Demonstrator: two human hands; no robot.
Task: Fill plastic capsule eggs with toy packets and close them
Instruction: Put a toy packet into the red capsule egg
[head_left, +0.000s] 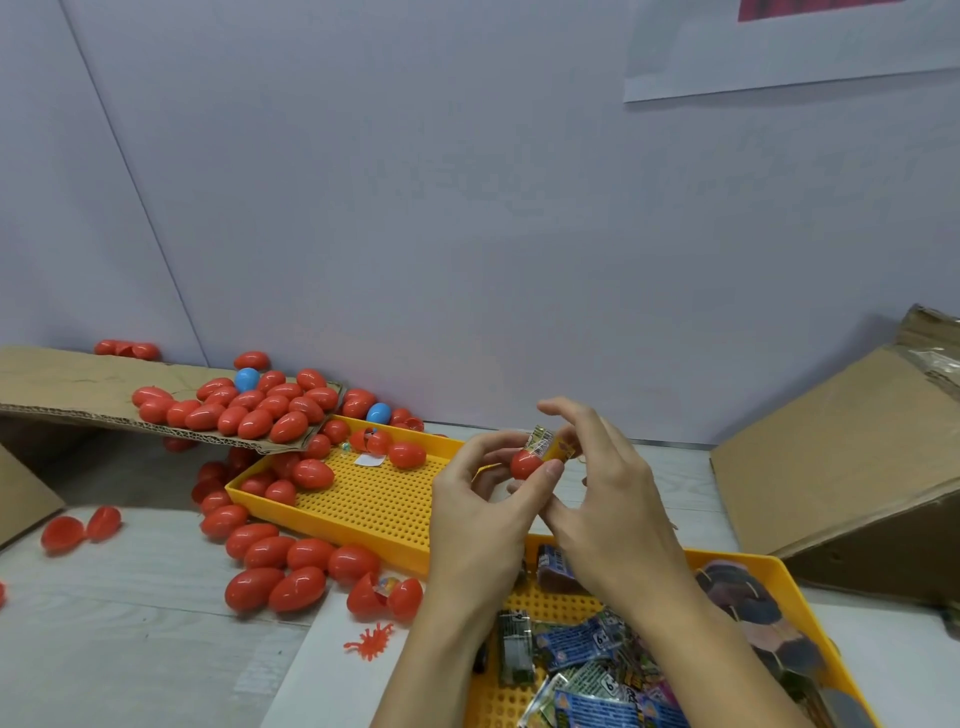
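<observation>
My left hand (480, 501) holds a red capsule egg half (523, 464) between thumb and fingers, above the table's middle. A yellow-green toy packet (548, 444) sticks out of the half's top. My right hand (602, 478) pinches that packet against the egg, its other fingers spread. Several more toy packets (582, 660) lie in the near yellow tray (784, 577) under my forearms. Closed red eggs (291, 566) are heaped on the table at the left.
A second yellow perforated tray (363, 499) holds several red eggs. A cardboard flap (78, 389) at the left carries more red eggs and a blue egg (247, 379). An open red egg (384, 597), a red rubber bug (370, 640) and a cardboard box (841, 462) are nearby.
</observation>
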